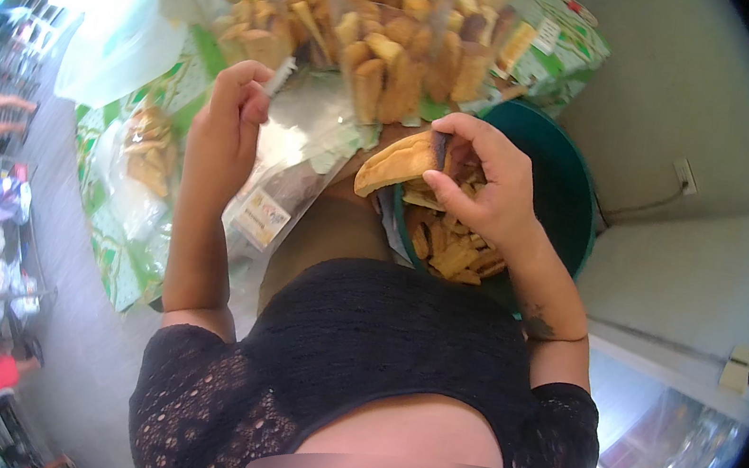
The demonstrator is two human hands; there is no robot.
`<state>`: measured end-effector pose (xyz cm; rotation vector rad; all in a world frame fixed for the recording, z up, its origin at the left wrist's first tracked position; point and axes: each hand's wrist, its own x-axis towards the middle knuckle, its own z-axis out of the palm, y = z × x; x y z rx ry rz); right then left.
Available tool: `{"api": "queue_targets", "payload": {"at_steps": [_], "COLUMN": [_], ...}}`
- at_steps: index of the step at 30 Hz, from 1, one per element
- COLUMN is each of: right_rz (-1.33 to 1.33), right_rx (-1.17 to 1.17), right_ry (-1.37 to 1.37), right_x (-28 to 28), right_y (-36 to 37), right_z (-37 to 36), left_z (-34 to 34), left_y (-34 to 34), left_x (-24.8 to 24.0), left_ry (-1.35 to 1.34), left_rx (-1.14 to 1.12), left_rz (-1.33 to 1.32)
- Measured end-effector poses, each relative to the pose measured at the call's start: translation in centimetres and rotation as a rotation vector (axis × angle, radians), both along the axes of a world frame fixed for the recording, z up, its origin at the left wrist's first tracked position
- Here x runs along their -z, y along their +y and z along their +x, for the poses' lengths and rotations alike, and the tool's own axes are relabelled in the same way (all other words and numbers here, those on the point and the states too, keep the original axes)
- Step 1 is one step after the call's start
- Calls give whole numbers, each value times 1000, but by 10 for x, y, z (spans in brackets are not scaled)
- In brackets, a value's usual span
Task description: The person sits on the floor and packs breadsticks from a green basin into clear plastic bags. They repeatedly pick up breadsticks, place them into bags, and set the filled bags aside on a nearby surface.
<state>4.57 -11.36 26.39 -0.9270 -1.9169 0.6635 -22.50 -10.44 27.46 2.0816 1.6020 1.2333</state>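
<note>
My right hand (484,173) pinches a long piece of golden bread (396,165) by its dark, burnt-looking end, between thumb and fingers. It hovers over the near side of a green tub (581,191), where many cut or broken bread pieces (456,250) lie. Raised at the left, my left hand (237,109) is closed on a small whitish strip (279,77) with an uneven end; its exact kind cannot be made out. Below and between my hands, a clear plastic bag (299,190) with a label (260,218) rests by my leg.
Clear bags packed with bread pieces (390,54) stand at the far side on a green-and-white patterned sheet (567,55). Another bag of bread (148,154) sits at left, near a pale plastic bag (123,46). A wall (680,105) borders the right. People and a loaded cart (2,230) appear far left.
</note>
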Motion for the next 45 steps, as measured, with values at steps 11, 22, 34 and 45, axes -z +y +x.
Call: {"api": "queue_targets", "payload": {"at_steps": [11, 22, 34, 45], "right_rz": [-171, -335, -216, -304], "right_rx": [365, 29, -238, -32], "right_ry": [175, 143, 239, 403], "right_x": [49, 69, 39, 46], "right_y": [-29, -4, 14, 0], "right_z": [89, 26, -40, -3], "left_z": [79, -7, -52, -73], "left_y": [14, -25, -12, 97], "left_x": [16, 142, 36, 128], "left_ry": [614, 663, 377, 848], "left_rx": [271, -17, 137, 187], "left_rz": [-210, -286, -296, -343]}}
